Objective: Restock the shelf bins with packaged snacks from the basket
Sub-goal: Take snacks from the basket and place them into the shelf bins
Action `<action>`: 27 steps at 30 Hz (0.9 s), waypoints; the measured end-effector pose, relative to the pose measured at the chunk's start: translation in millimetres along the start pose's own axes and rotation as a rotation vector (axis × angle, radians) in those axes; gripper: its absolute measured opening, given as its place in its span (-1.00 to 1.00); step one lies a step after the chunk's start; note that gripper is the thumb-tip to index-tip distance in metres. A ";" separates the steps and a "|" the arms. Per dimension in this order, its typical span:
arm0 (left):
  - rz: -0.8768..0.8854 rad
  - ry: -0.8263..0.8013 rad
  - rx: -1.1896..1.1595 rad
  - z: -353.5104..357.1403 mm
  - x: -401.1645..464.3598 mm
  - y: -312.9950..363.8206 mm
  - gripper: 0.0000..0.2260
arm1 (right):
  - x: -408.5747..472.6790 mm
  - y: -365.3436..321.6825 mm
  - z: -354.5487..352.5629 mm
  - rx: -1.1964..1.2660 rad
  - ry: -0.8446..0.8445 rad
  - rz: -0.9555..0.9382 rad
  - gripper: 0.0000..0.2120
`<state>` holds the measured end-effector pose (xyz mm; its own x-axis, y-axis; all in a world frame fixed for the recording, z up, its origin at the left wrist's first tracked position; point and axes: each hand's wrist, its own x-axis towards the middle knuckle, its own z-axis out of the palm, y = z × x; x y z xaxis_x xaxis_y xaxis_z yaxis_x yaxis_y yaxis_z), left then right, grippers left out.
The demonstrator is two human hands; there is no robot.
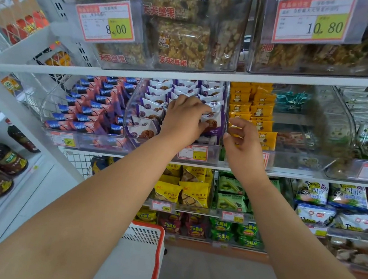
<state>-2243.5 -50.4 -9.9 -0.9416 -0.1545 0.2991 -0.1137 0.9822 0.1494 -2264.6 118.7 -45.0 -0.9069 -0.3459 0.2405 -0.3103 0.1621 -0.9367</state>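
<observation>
A clear shelf bin [133, 107] on the middle shelf holds rows of purple-and-white snack packets [157, 105]. My left hand [185, 116] reaches into this bin, fingers curled onto a purple packet [213, 123] at the front right. My right hand [243, 140] hovers just right of it, in front of the bin of yellow snack packets [261, 116], fingers loosely curled and holding nothing. The white basket with a red rim [157, 248] stands on the floor below my arms; its contents are hidden by my left forearm.
A bin of pink-and-blue packets [93, 108] sits to the left. Nut-bar bins with price tags [109, 22] hang overhead. Lower shelves carry yellow [185, 191] and green cookie bags [231, 197]. Dark sauce bottles [0, 157] line the left rack.
</observation>
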 end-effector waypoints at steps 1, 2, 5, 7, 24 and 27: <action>0.004 0.058 -0.040 -1.2 -4.8 -0.9 -0.72 | -3.4 -2.0 -0.5 0.004 0.014 -0.012 -0.71; 0.012 0.126 -0.076 -2.4 -11.4 -2.3 -0.76 | -7.7 -5.2 -0.5 0.002 0.031 -0.035 -0.70; 0.028 0.292 -0.152 -2.5 -41.8 -8.2 -0.89 | -23.2 -17.0 5.2 0.032 0.025 -0.073 -0.67; 0.002 0.320 -0.211 -3.0 -65.9 -14.0 -0.93 | -34.6 -24.5 16.7 0.103 -0.075 -0.020 -0.73; -1.038 0.013 -0.560 55.3 -384.6 -241.0 -0.92 | -174.6 30.1 257.0 -0.008 -0.908 0.480 -0.90; -1.101 -0.193 -0.539 88.0 -429.1 -271.1 -0.95 | -195.0 42.5 293.6 -0.074 -0.911 0.544 -0.97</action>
<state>-1836.5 -241.0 -261.7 -0.4640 -0.8058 -0.3680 -0.7717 0.1636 0.6146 -2017.4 -78.3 -206.4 -0.3827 -0.7666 -0.5157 0.0279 0.5483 -0.8358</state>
